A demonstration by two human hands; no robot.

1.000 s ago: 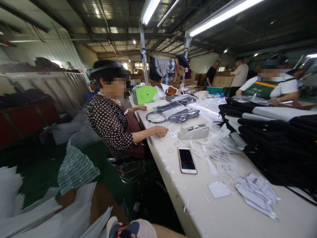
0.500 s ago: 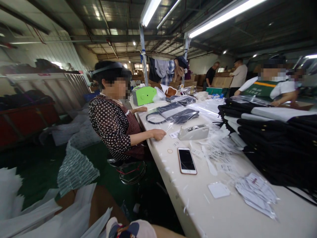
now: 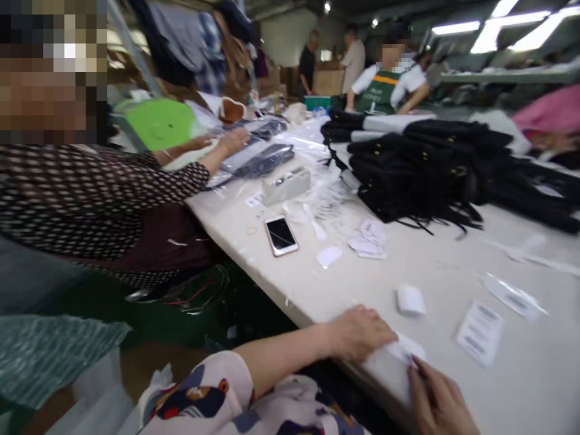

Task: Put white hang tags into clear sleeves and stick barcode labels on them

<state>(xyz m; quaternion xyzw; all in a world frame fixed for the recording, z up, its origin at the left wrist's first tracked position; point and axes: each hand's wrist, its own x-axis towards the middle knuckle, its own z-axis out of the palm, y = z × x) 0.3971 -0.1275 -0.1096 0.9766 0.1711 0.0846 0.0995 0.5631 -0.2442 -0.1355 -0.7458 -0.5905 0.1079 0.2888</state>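
My left hand (image 3: 362,333) lies at the table's near edge, fingers curved together, gripping one end of a small white paper tag (image 3: 410,349). At the tag's other end, thumb and forefinger of my right hand (image 3: 437,396) pinch its edge. A tiny dark spot shows at those fingertips, too blurred to make out. Just beyond the tag stands a folded white label piece (image 3: 411,301). Farther right lie a printed barcode label sheet (image 3: 479,333) and a clear plastic strip with a label (image 3: 514,296).
A co-worker in a dotted sleeve (image 3: 167,184) reaches over bagged dark goods (image 3: 265,160) at the left. A tape dispenser (image 3: 286,185), a phone (image 3: 281,234), loose white tags (image 3: 369,238) and a stack of black cloth goods (image 3: 408,163) occupy the table (image 3: 362,284).
The view has swung right and down, bringing both my hands and the white tag into sight. The seated co-worker's hand has moved from the table edge onto the bagged goods.
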